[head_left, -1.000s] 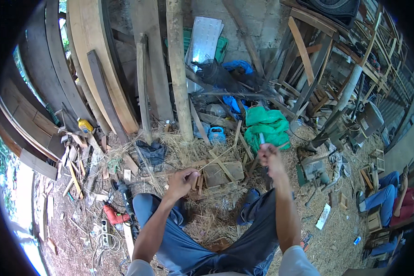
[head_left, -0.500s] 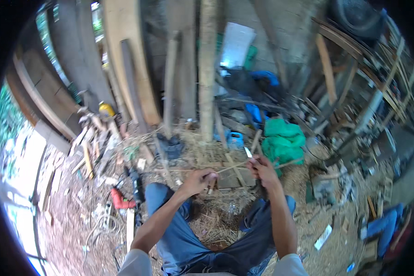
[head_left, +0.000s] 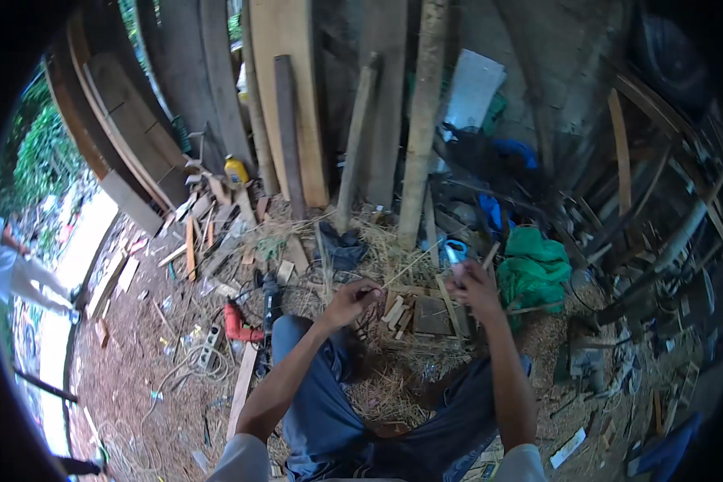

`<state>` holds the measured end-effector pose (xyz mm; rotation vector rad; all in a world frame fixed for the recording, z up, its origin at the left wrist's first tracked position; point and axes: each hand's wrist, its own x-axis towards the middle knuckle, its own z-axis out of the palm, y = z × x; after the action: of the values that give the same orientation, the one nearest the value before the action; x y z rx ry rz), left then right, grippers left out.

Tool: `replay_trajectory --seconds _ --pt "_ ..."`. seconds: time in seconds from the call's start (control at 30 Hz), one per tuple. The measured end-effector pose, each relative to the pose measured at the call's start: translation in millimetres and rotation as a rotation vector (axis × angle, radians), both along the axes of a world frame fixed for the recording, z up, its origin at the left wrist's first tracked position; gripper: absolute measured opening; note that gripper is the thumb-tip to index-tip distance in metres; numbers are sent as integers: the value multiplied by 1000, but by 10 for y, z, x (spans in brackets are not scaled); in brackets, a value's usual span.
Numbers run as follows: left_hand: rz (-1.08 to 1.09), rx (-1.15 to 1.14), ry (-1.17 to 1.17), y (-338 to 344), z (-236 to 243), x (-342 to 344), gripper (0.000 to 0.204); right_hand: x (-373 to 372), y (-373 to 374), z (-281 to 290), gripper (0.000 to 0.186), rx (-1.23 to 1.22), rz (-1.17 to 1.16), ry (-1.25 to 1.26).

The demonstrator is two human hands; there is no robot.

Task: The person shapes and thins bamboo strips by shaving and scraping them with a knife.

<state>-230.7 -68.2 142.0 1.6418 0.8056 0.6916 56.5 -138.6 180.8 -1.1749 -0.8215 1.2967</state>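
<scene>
Above my spread legs, my left hand (head_left: 353, 301) pinches a thin pale bamboo-like strip (head_left: 406, 271), which slants up to the right. To its right, my right hand (head_left: 475, 287) grips a knife (head_left: 453, 256) with the blade pointing up, near the strip; whether they touch I cannot tell. Behind and between my hands lie short pale wood pieces (head_left: 397, 313) and a dark square board (head_left: 432, 316) on straw-covered ground.
Planks (head_left: 289, 128) and a pole (head_left: 422, 120) stand behind. A red drill (head_left: 241, 321), power strip (head_left: 209, 345) and yellow bottle (head_left: 235, 169) lie or stand leftward; a green tarp (head_left: 534, 273) lies right. A person in pale clothing (head_left: 36, 285) is at the left edge.
The view has swung left, shifting the scene rightward and bringing a person into view at the left. My right hand, with the knife, has moved relative to the strip in my left hand.
</scene>
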Motion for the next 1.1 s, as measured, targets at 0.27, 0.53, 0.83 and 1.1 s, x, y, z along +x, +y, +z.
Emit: replay_trajectory --seconds 0.27,0.53,0.83,1.1 --pt "-69 40 -64 91 -90 311 15 -190 60 -29 17 145 10 -86" --pt "-221 -261 -117 10 44 705 13 -37 85 -143 16 55 8 31" --pt "122 464 62 -333 226 984 7 -166 -72 -186 20 -36 -2 35" --pt "75 458 85 -467 231 955 8 41 -90 -223 19 -21 -181 -27"
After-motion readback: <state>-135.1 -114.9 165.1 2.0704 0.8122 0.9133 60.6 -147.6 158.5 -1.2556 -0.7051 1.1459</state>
